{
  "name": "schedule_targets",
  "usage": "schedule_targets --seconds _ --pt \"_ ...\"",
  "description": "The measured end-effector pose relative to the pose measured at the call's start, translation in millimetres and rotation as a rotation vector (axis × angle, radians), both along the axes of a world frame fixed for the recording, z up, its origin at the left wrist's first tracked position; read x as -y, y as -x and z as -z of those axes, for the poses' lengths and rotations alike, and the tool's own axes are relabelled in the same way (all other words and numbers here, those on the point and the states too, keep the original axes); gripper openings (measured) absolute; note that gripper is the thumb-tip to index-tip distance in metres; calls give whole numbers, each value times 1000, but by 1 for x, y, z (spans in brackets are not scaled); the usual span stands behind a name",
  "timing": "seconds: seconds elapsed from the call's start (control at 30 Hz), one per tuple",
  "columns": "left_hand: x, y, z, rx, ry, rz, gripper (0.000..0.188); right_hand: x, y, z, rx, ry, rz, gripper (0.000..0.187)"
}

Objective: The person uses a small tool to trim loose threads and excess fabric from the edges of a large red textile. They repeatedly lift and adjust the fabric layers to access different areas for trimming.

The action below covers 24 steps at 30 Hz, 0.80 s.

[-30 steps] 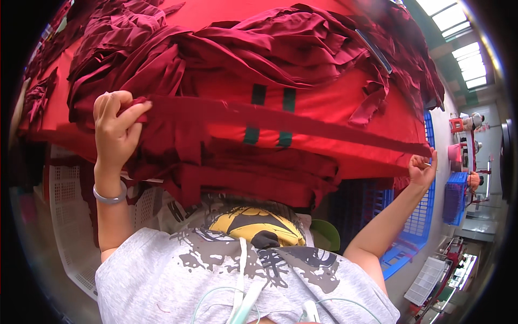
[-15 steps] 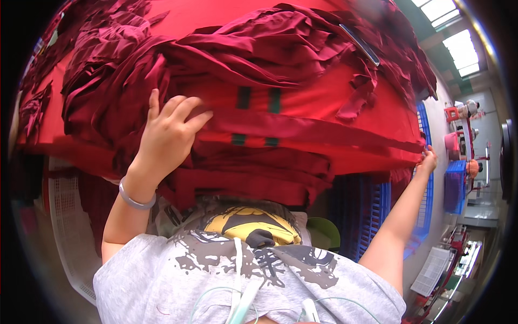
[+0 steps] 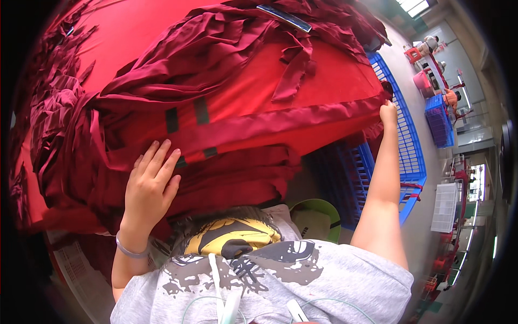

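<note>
A long, dark red fabric strip (image 3: 280, 120) stretches across a red-covered table (image 3: 329, 70), over dark green marks (image 3: 202, 110). At the table's right edge, my right hand (image 3: 388, 114) grips the strip's end with closed fingers. My left hand (image 3: 148, 186), with a pale bangle on its wrist, lies with fingers outstretched by the strip's left part, palm down. Whether it presses the strip or the cloth beside it is hard to tell. Just below the strip, more dark red strips (image 3: 243, 175) hang in layers along the near edge.
Heaped dark red strips (image 3: 189, 59) cover the table's far side and left. A slim dark flat object (image 3: 284, 18) rests on them. Blue plastic baskets (image 3: 411, 162) stand at the right, a green stool (image 3: 324, 208) near me, a white basket (image 3: 81, 270) lower left. People work far right.
My left hand has come down from above the cloth, fingers now flatter. The strip has gone from blurred to straight between my hands. The whole view has turned, shifting the table leftward.
</note>
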<state>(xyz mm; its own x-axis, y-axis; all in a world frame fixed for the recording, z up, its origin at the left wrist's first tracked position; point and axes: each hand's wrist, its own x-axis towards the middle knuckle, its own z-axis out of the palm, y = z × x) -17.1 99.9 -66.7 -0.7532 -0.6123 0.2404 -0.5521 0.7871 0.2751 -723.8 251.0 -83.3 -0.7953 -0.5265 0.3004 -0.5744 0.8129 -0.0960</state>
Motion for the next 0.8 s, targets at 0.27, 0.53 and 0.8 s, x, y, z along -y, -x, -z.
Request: schedule_targets --seconds 0.27,0.53,0.8 --pt "-5 -3 -5 9 47 -24 47 18 -110 -22 -101 147 29 33" --pt "-12 25 2 42 74 -44 54 89 -324 -31 286 477 -764 38" --pt "-12 16 6 20 71 -64 53 77 -483 -31 344 71 -1172 36"
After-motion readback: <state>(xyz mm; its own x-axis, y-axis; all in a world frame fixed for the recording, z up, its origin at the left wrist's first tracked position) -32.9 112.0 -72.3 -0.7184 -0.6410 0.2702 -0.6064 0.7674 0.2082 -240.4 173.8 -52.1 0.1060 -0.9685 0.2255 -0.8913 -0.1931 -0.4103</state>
